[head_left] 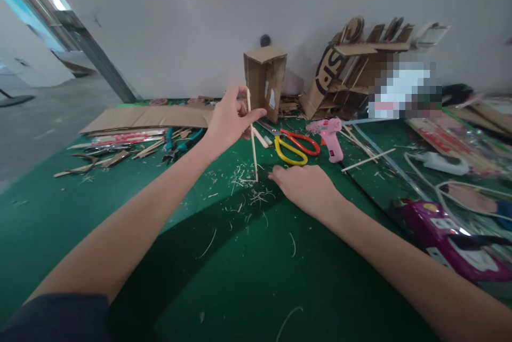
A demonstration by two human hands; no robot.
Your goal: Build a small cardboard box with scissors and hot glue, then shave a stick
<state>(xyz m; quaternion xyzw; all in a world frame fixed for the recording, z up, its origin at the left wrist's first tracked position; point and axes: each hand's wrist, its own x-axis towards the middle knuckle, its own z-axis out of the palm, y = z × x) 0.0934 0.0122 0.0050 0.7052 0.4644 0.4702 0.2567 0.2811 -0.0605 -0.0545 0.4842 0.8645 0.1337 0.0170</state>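
Here we are at the green table (224, 299), and our left hand (230, 118) has the action: thumb and fingers pinched around a thin wooden stick (254, 155). The stick stands nearly upright, leaning slightly, its top up by our fingertips and its lower end down among the pale shavings (260, 196). A short sliver lies at its foot, pointing left; whether the two are joined, we can't tell.

Over to our right hand (306, 184), low over the table just to the right of that lower end! Its fingers are curled in, thumb and forefinger drawn close together, and whether they hold anything, we can't tell from here.

Right behind that hand we've got scissors (292, 161), one handle yellow, one red, and beside them a pink glue gun (333, 142), nozzle pointing left. Beyond the left hand, against the wall, stands an open cardboard box (266, 56). Out on our left, teal-handled pliers (169, 142) lie near a long cardboard strip (146, 118), and on the far right, beyond our forearm, sits a glossy purple object (424, 219).
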